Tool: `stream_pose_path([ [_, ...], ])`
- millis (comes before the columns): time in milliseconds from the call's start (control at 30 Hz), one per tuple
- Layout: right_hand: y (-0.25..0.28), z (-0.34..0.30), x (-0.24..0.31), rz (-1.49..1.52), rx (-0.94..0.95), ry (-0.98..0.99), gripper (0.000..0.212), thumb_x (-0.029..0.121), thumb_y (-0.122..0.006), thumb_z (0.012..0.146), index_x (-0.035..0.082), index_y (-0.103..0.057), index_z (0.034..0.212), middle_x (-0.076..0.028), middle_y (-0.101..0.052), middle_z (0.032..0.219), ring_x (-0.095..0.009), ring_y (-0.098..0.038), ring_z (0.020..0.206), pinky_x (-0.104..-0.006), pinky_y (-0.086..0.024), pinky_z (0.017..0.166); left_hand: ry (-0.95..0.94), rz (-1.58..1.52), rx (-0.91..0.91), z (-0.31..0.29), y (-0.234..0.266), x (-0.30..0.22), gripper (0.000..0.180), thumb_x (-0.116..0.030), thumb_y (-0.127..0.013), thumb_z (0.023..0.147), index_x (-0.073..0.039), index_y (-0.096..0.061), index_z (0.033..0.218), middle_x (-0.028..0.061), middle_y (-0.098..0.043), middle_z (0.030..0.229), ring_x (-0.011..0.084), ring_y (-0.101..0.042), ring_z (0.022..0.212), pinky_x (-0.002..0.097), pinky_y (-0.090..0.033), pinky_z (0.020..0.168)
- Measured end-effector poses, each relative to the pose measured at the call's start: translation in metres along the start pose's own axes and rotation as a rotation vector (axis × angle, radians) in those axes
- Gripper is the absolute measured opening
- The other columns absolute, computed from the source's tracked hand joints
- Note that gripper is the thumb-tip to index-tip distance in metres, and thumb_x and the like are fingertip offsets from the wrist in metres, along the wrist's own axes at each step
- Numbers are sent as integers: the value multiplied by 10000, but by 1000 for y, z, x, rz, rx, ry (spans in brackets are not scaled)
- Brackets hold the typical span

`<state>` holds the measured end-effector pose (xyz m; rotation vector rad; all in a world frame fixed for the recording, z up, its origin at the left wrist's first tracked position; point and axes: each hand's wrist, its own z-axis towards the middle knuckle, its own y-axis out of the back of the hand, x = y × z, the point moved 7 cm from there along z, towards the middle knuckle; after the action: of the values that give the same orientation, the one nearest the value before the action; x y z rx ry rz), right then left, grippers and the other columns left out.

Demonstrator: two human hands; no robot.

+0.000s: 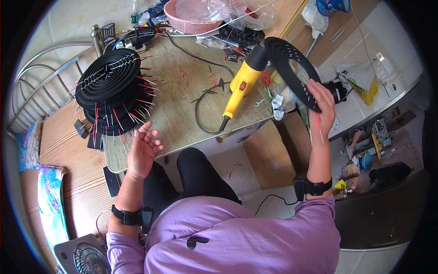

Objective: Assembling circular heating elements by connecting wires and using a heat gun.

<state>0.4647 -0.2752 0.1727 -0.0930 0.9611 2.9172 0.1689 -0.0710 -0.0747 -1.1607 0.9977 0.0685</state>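
Note:
My right hand [321,102] is raised past the table's right edge and grips a flat black ring [285,61] at its near rim. The ring is tilted, has a row of small holes, and red and pale wire ends hang from it beside my wrist. A yellow heat gun [244,80] with a red switch has its black nozzle close to the ring's left rim; whether they touch, I cannot tell. My left hand [145,148] is open, palm up, fingers slightly curled, next to a stack of black coiled discs [109,86] bristling with red, white and black wire ends.
The wooden table [178,114] carries a black cord [196,102] and scattered red and black bits. A pink basket [189,20] and plastic bags stand at the back. An open cardboard box [269,157] is below the right edge. A fan [89,255] is at lower left.

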Motion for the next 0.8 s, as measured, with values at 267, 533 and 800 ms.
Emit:
stream_pose_path([
  [267,-28,-35,60,344,174,262,189,209,-546,752,183,-702,856,-14,-636,1022,-216,-515,1024,-345,-343,868,12,276,-33,-1,-16,2,437,-355,-356,933,-60,-376,1255,42,-555,1010,120,-529,804,287,-452,746],
  [533,-41,-43,91,583,292,355,192,226,-553,750,249,-705,864,19,-633,1041,-197,-502,1042,-351,-323,858,53,241,247,9,-86,-9,433,-285,-389,931,-35,-360,1283,69,-546,1133,124,-533,964,269,-424,826],
  [800,-53,-60,92,643,384,371,172,275,-613,708,229,-704,847,-21,-615,1085,-243,-473,1100,-392,-310,887,113,174,234,12,-100,-3,482,-304,-370,935,-10,-319,1313,90,-551,1141,138,-531,989,234,-411,835],
])
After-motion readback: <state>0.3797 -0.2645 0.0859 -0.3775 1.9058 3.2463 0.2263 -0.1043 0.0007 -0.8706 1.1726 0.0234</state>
